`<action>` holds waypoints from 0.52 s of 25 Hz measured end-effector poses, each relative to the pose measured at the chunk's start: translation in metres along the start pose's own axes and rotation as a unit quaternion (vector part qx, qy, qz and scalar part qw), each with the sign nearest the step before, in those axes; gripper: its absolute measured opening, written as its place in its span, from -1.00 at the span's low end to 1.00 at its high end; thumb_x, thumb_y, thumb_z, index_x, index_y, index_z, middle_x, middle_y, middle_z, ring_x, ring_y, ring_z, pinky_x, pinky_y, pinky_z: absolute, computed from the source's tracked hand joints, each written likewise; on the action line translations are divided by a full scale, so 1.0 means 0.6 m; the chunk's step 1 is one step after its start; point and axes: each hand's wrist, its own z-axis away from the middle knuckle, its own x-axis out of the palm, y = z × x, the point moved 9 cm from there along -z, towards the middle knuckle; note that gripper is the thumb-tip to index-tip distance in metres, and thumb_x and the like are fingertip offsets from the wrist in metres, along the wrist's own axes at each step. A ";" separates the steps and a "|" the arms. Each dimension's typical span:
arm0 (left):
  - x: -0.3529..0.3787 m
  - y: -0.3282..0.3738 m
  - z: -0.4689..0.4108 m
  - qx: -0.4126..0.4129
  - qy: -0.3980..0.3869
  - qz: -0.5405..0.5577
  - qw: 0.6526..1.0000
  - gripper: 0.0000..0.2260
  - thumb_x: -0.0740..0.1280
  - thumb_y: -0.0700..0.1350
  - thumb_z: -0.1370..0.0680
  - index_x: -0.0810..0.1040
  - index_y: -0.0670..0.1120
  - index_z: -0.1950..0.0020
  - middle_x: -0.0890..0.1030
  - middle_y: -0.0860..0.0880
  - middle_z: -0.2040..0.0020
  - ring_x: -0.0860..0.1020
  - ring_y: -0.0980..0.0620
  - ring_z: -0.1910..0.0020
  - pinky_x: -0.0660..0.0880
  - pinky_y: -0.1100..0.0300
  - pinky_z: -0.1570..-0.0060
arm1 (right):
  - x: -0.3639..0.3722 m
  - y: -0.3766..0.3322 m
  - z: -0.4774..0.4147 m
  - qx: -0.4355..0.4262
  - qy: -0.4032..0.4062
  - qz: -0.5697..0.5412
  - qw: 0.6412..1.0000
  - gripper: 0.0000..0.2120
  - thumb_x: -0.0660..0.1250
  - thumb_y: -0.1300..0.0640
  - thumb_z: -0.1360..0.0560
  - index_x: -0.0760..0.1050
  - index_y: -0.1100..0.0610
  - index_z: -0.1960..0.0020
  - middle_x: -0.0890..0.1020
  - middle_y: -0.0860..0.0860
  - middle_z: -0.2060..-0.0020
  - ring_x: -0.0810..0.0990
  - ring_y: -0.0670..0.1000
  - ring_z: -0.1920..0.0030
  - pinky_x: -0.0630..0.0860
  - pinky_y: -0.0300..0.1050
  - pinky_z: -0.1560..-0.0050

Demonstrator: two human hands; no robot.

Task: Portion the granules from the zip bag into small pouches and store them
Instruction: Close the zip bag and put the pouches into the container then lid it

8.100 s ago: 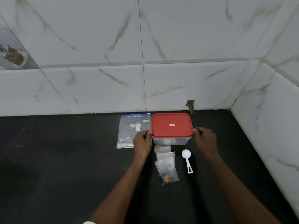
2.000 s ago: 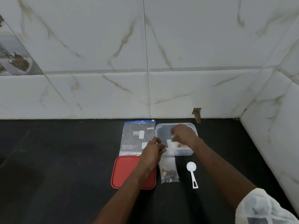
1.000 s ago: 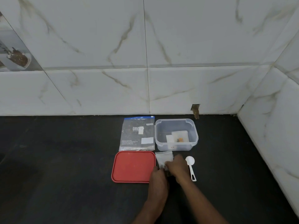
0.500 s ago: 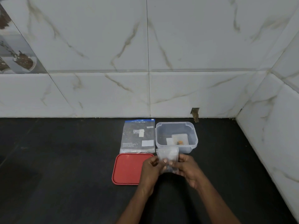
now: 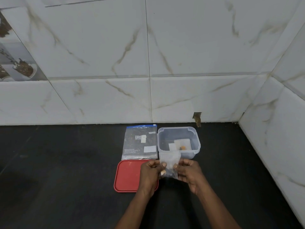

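Both hands hold one small clear pouch (image 5: 170, 162) upright above the black counter; dark and orange granules sit in its bottom. My left hand (image 5: 151, 171) pinches its left edge and my right hand (image 5: 188, 171) pinches its right edge. Behind it stands the open clear plastic container (image 5: 196, 139) with a small pouch lying inside. The large zip bag (image 5: 140, 142) lies flat to the container's left, against the wall. The red lid (image 5: 128, 176) lies flat below the zip bag, partly under my left hand. The white scoop is hidden behind my right hand.
The black countertop (image 5: 66, 171) spreads left and toward me. White marble tile walls (image 5: 148, 80) close off the back and the right side, forming a corner at the far right.
The lid came off the container and now lies on the counter. One pouch went into the container. Both hands then picked up another pouch and lifted it slightly.
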 end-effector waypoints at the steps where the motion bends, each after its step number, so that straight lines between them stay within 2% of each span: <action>1: -0.001 0.002 0.001 0.001 0.003 -0.002 1.000 -0.88 0.40 -0.40 -0.51 0.61 -0.46 -0.01 0.70 -0.35 0.11 0.68 -0.12 0.25 0.65 0.10 0.28 | 0.003 -0.002 0.000 -0.005 -0.001 -0.005 1.000 -0.90 0.38 0.36 -0.49 0.62 0.27 0.02 0.73 0.20 0.11 0.72 0.16 0.13 0.66 0.06 0.10; 4: 0.001 0.004 0.003 0.003 0.000 -0.021 1.000 -0.90 0.43 -0.39 -0.50 0.62 -0.45 0.06 0.69 -0.33 0.17 0.66 -0.09 0.29 0.62 0.15 0.31 | 0.008 -0.028 -0.003 -0.074 0.012 -0.022 0.997 -0.91 0.41 0.26 -0.50 0.65 0.27 0.03 0.74 0.15 0.14 0.72 0.13 0.12 0.64 0.04 0.06; 7: 0.003 -0.002 0.005 -0.010 -0.013 -0.027 1.000 -0.97 0.44 -0.38 -0.50 0.65 -0.36 0.14 0.69 -0.27 0.24 0.65 -0.07 0.31 0.60 0.15 0.31 | -0.007 -0.051 -0.008 -0.139 0.079 0.035 0.987 -0.85 0.43 0.27 -0.47 0.62 0.32 0.23 0.71 0.16 0.30 0.65 0.04 0.27 0.60 -0.01 0.18; 9: 0.003 -0.007 0.005 -0.020 -0.025 -0.027 0.999 -0.93 0.45 -0.35 -0.50 0.65 -0.38 0.09 0.70 -0.32 0.16 0.67 -0.14 0.24 0.63 0.09 0.21 | -0.014 -0.052 -0.010 -0.157 0.108 0.091 0.977 -0.74 0.48 0.17 -0.44 0.57 0.33 0.32 0.65 0.24 0.35 0.58 0.03 0.35 0.57 0.06 0.25; 11: 0.001 -0.009 0.007 -0.030 -0.026 -0.019 0.999 -0.90 0.45 -0.35 -0.50 0.65 -0.39 0.05 0.71 -0.32 0.12 0.68 -0.15 0.21 0.64 0.07 0.19 | -0.015 -0.052 -0.011 -0.171 0.103 0.117 0.973 -0.64 0.51 0.08 -0.39 0.51 0.35 0.33 0.59 0.33 0.34 0.52 0.04 0.38 0.56 0.11 0.29; 13: -0.003 -0.011 0.008 -0.036 -0.021 -0.006 0.999 -0.87 0.44 -0.36 -0.50 0.62 -0.43 0.02 0.70 -0.31 0.15 0.68 -0.14 0.24 0.64 0.10 0.23 | -0.012 -0.050 -0.010 -0.159 0.083 0.103 0.978 -0.64 0.52 0.08 -0.38 0.53 0.39 0.27 0.61 0.36 0.29 0.58 0.09 0.33 0.60 0.17 0.22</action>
